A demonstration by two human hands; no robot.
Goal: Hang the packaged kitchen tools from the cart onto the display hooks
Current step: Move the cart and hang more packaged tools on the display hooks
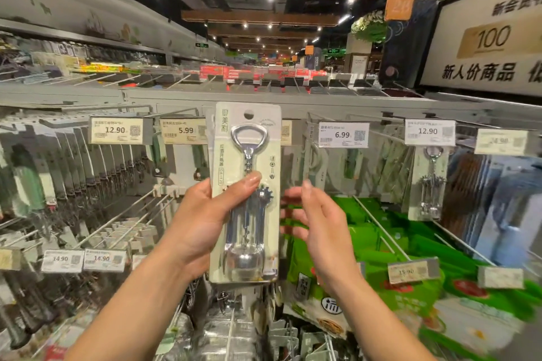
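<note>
A packaged corkscrew bottle opener [245, 155] on a pale card with a hang hole at its top is held upright in front of the display rack. My left hand [202, 220] grips the card's left edge, thumb across the front. My right hand [315, 220] hovers just right of the package with relaxed fingers, apart from it. An identical packaged corkscrew [429, 184] hangs on a hook at the right under a 12.90 tag [429, 132]. The cart is out of view.
Rows of metal display hooks [129, 214] jut toward me with price tags [342, 134] at their tips. Packaged tools hang densely at left [73, 161]. Green packages [381, 243] fill the lower right. More hooks and packages sit low in front.
</note>
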